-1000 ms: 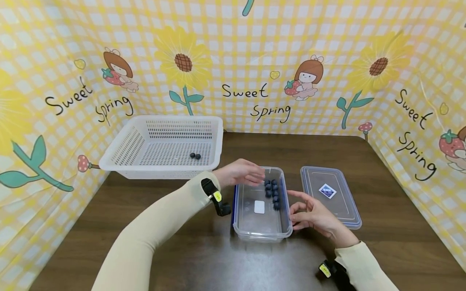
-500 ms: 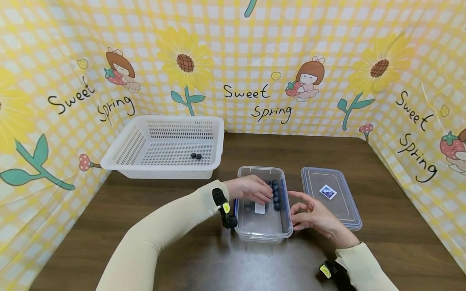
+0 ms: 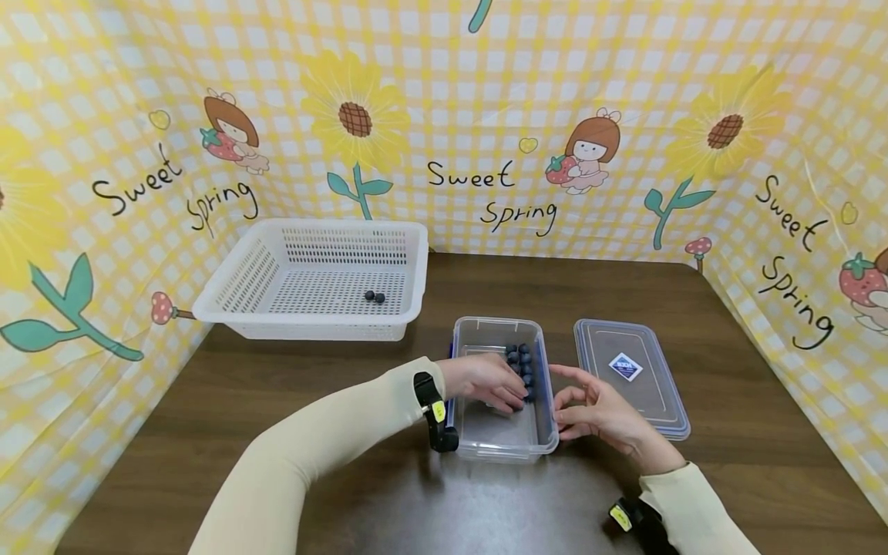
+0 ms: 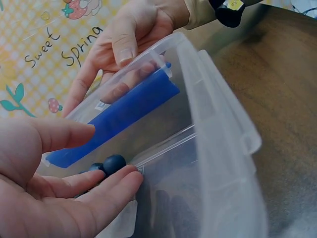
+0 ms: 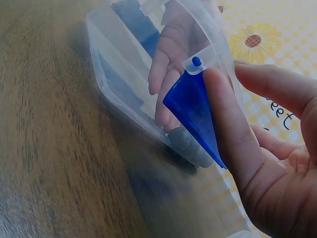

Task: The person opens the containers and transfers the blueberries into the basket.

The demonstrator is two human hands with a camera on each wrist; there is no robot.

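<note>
Over the last second I have watched the left hand [image 3: 486, 380] drop from above the far end of the clear box [image 3: 501, 449] down inside it, fingertips now toward the near end of the dark blue berries [image 3: 526, 369]; the right hand [image 3: 598, 412] has stayed at the box's right side. The left fingers stretch nearly straight, close together, with the thumb well apart; in the left wrist view a single berry [image 4: 115, 163] shows right by their tips, and I cannot tell whether they touch it. My right wrist view has that hand's thumb against the blue latch flap [image 5: 190, 106], its other fingers loosely bent or reaching forward. The berries look small, round and matte, lined up in two lengthwise rows near the box's right wall and partly covered by the left hand. I see two more berries [image 3: 375, 297] side by side in the white basket [image 3: 305, 318], unmoved. The blue-edged lid [image 3: 627, 397] lies flat on the wooden table [image 3: 388, 493], right of the box.
</note>
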